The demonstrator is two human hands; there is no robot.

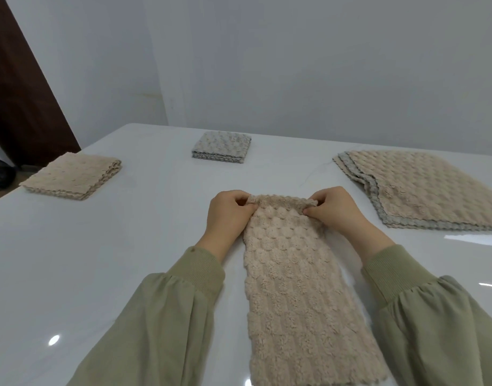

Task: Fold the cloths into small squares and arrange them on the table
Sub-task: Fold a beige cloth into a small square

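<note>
The pile of spread cloths (pixel 422 188) at right ran off the frame's right edge. A dark object (pixel 0 174) at the left edge was cut off, too dim to tell. Fingertips of the left hand (pixel 228 213) and right hand (pixel 336 210) curled out of sight at the far edge of the beige cloth (pixel 286 277).
</note>
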